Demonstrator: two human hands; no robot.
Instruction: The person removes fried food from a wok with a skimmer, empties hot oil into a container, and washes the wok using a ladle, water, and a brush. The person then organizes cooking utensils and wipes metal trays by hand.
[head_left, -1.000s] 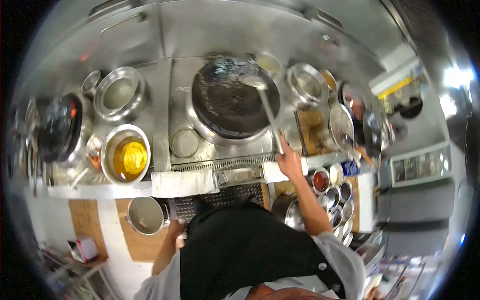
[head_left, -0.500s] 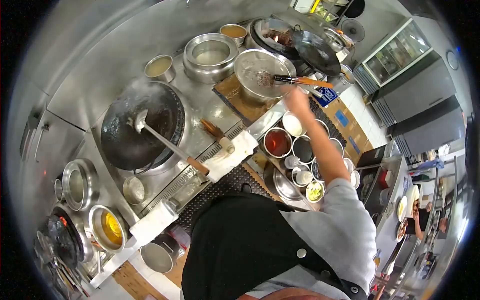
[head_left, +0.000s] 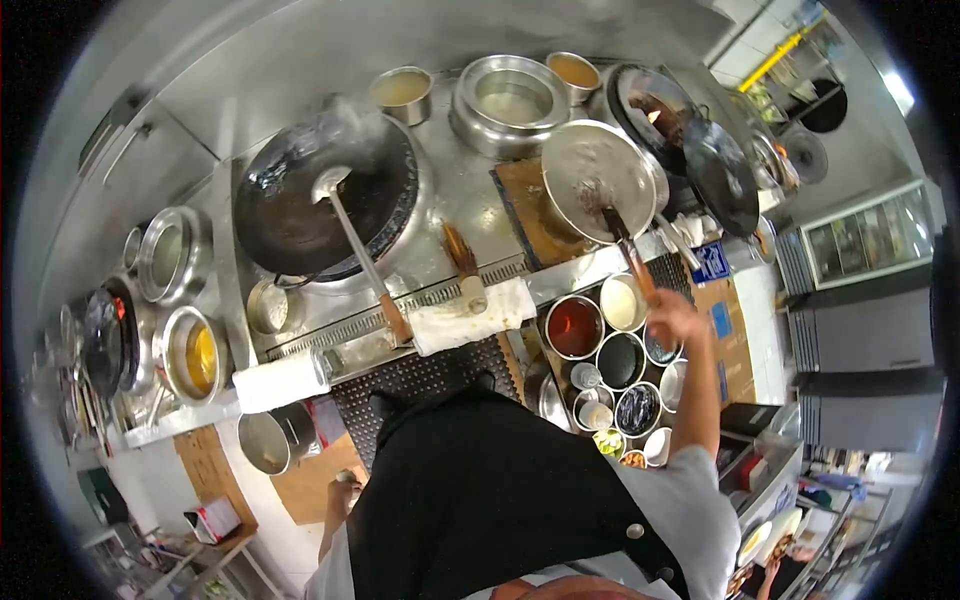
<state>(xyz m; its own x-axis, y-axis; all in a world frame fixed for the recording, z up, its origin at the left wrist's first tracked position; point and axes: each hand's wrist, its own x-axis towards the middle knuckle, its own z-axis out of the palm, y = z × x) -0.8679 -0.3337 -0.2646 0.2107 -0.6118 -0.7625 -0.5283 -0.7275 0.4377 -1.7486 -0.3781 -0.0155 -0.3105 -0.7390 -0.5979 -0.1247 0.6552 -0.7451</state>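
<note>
My right hand (head_left: 675,318) is closed around the end of a wooden-handled tool (head_left: 632,262). The tool's dark metal neck reaches over the rim of a wide metal bowl (head_left: 585,165), and I cannot make out its head. Small dark bits lie in the bowl near it. Low on the left, beside my apron, my left hand (head_left: 343,492) hangs partly hidden, its fingers too small to read. A ladle (head_left: 350,225) rests with its head in the steaming wok (head_left: 290,215) and its wooden handle on the counter edge, touched by neither hand.
Tubs of sauces and toppings, one with red liquid (head_left: 575,328), stand below the bowl. A folded white cloth (head_left: 475,317) and a brush (head_left: 460,250) lie by the front edge. A lidded pot (head_left: 510,105) stands behind. Another wok (head_left: 722,180) leans at the right burner.
My view has turned, shifting the stove rightward. The wooden-handled tool has swung from pointing right to pointing toward me, with my right hand now on its handle. My left hand has come into view.
</note>
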